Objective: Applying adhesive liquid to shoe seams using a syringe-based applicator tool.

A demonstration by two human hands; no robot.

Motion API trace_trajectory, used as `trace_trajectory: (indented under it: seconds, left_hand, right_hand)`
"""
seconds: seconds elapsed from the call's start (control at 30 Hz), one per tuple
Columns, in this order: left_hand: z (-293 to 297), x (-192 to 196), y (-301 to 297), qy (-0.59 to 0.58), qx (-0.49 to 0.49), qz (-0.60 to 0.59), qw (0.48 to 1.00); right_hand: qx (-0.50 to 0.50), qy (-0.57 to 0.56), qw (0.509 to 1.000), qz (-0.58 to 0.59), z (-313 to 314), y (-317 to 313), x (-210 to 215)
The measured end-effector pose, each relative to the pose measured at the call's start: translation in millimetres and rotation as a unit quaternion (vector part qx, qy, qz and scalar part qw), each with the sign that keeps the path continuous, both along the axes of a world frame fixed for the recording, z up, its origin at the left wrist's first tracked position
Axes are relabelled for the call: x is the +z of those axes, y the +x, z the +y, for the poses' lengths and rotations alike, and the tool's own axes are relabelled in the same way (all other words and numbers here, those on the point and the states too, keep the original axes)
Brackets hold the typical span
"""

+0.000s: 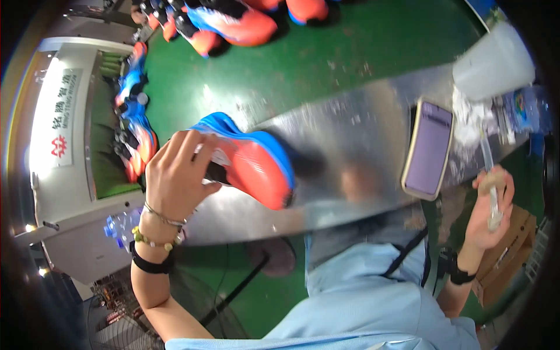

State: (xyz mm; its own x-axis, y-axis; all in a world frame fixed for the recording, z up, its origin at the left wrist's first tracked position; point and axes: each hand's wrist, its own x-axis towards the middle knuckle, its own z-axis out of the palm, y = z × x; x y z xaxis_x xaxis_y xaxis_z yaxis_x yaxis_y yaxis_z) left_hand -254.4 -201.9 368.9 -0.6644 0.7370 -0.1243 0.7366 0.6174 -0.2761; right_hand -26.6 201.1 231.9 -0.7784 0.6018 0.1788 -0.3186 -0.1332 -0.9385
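My left hand is closed round the opening side of an orange, blue and black sports shoe, which is tilted above the metal worktop. Its toe points to the lower right, and the fingers cover part of its upper. Over at the right, beyond the worktop's edge, my right hand holds a slim, pale translucent stick-like tool across its palm. One end of the tool reaches up toward crumpled white tissue. I cannot make out its exact kind.
A phone lies on the worktop's right part, below a white tub. Beside the tissue is a clear plastic bottle. More shoes stand on the green surface at the back and along the left. A cardboard box sits lower right.
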Motion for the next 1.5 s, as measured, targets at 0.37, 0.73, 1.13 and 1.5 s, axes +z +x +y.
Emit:
trace_trajectory:
  seconds: [0.37, 0.73, 1.13, 1.5]
  left_hand:
    - [13, -58, 79, 0.066, -0.071, 0.029, 0.995]
    - [0, -77, 91, 0.096, -0.072, 0.067, 0.991]
    - [3, -58, 95, -0.015, 0.017, 0.078, 0.997]
    - [27, -74, 166, 0.007, 0.205, 0.136, 0.969]
  right_hand:
    - [-0.032, -0.045, 0.998, -0.032, -42, 27, 15]
    - [0.373, -0.173, 0.91, 0.053, -128, 21, 17]
    - [0.377, -0.117, 0.918, 0.045, -118, 24, 15]
    - [-0.108, 0.026, 0.994, 0.012, -44, 0, -17]
